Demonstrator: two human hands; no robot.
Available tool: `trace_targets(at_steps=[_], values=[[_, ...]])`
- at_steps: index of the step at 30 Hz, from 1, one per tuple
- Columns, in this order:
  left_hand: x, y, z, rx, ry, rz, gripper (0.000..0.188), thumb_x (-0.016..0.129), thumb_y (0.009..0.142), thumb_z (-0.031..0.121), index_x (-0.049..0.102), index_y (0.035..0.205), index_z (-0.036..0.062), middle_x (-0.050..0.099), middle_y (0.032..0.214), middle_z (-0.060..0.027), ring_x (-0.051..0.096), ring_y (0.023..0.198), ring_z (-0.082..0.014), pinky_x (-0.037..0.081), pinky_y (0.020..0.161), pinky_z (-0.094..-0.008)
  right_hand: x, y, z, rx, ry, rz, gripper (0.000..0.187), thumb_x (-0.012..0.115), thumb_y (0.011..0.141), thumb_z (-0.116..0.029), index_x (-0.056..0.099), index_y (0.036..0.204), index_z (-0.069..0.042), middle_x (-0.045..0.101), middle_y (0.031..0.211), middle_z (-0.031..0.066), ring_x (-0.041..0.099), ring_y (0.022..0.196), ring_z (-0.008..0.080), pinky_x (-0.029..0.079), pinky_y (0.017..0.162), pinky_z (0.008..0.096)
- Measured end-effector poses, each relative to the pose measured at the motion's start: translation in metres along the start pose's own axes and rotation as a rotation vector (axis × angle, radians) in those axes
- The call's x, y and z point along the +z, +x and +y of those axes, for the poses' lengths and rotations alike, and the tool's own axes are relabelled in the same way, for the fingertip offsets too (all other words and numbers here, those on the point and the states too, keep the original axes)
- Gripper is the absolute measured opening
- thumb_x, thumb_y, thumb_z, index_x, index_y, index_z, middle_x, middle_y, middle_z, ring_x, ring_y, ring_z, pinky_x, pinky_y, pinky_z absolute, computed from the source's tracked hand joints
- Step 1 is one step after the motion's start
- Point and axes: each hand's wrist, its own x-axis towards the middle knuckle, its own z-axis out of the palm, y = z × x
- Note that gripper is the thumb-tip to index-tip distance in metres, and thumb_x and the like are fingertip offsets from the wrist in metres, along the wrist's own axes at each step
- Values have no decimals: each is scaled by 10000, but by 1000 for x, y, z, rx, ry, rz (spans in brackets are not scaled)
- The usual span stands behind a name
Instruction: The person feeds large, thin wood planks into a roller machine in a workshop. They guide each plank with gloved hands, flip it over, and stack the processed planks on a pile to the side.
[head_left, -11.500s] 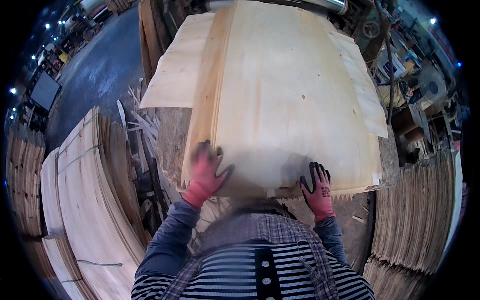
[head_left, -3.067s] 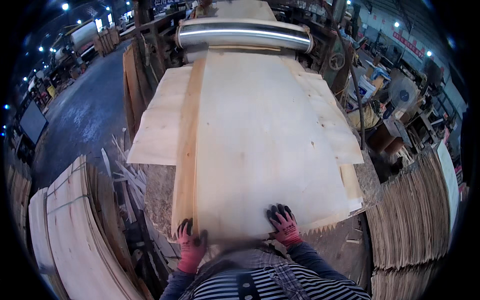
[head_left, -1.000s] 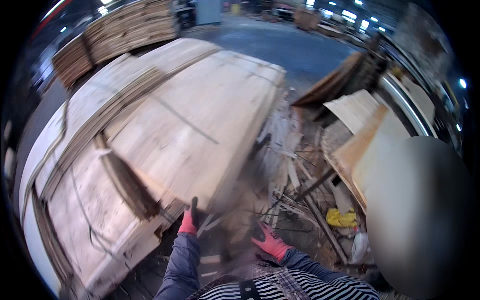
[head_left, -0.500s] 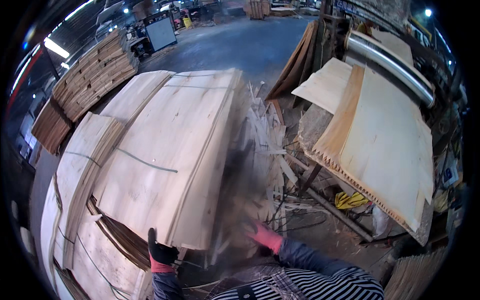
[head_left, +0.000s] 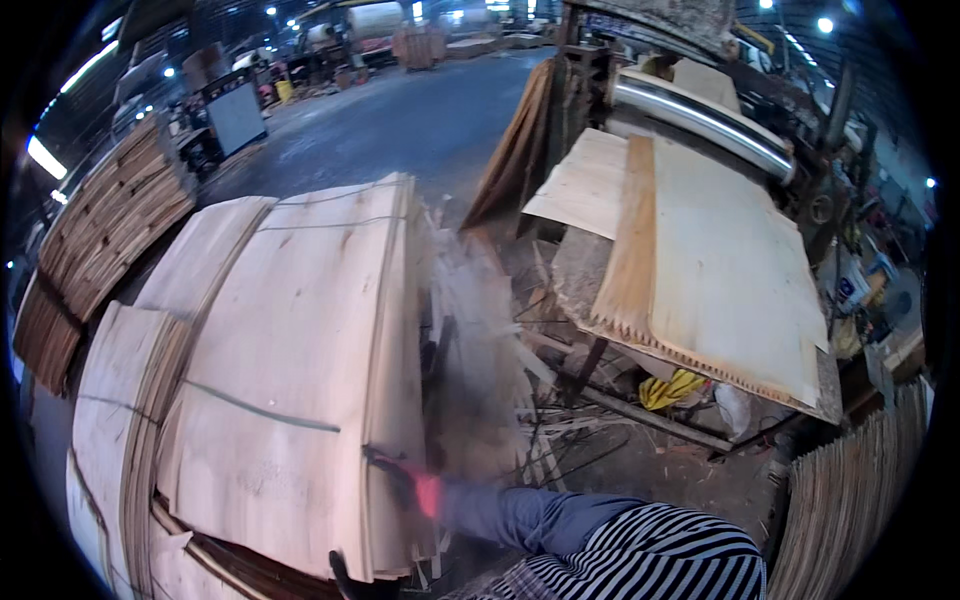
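A thick stack of pale veneer sheets (head_left: 300, 370) lies in front of me on the left, bound by a thin dark cord. My right hand (head_left: 408, 487), in a red and black glove, grips the near right edge of the stack's top sheets. A blurred, brownish sheet (head_left: 480, 370) stands on edge just right of the stack, above that hand. My left hand (head_left: 345, 578) shows only as a dark glove under the stack's near corner, at the lower edge of the picture. Its grip is hidden.
A work table (head_left: 720, 280) with a veneer pile stands to the right, below a metal roller (head_left: 700, 120). Scrap strips (head_left: 560, 420) and a yellow rag (head_left: 672, 390) litter the floor between. More veneer stacks lie at far left (head_left: 110, 230) and lower right (head_left: 850, 500).
My view has swung from the work table to the left stack. Both hands have come down onto its near edge, the right hand moving left to the stack's corner.
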Motion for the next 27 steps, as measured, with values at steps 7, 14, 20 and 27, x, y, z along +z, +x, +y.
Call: trace_targets(at_steps=[7, 14, 20, 27], values=[[27, 0, -17, 100, 500, 87, 848, 540, 738, 590, 289, 1301, 8, 372, 1289, -150, 393, 1121, -281, 362, 933, -419, -38, -15, -12, -376, -440, 163, 380, 686, 724, -309, 622, 981, -37, 606, 921, 16, 526, 811, 81, 420, 688, 240], [85, -46, -100, -398, 543, -103, 785, 545, 723, 546, 369, 1251, -8, 475, 1208, -135, 493, 1000, -292, 380, 903, -390, 33, -226, -158, -232, -757, 85, 401, 610, 748, -193, 530, 1105, -27, 524, 1133, 103, 476, 1067, 197, 361, 919, 338], [101, -66, -36, 208, 933, -415, 385, 459, 896, 223, 454, 1204, -7, 516, 1167, -126, 497, 1044, -222, 381, 906, -320, -15, -358, -269, -284, -1425, 457, 303, 539, 807, -129, 564, 1069, 19, 582, 1037, 106, 537, 958, 177, 389, 880, 282], [-114, -34, 74, -75, 1615, 638, 465, 454, 877, 384, 537, 1089, -21, 602, 948, -183, 568, 896, -321, 424, 836, -359, -56, -364, -290, -92, -1316, 659, 317, 585, 760, -120, 583, 1028, 50, 613, 965, 104, 564, 891, 165, 421, 823, 268]])
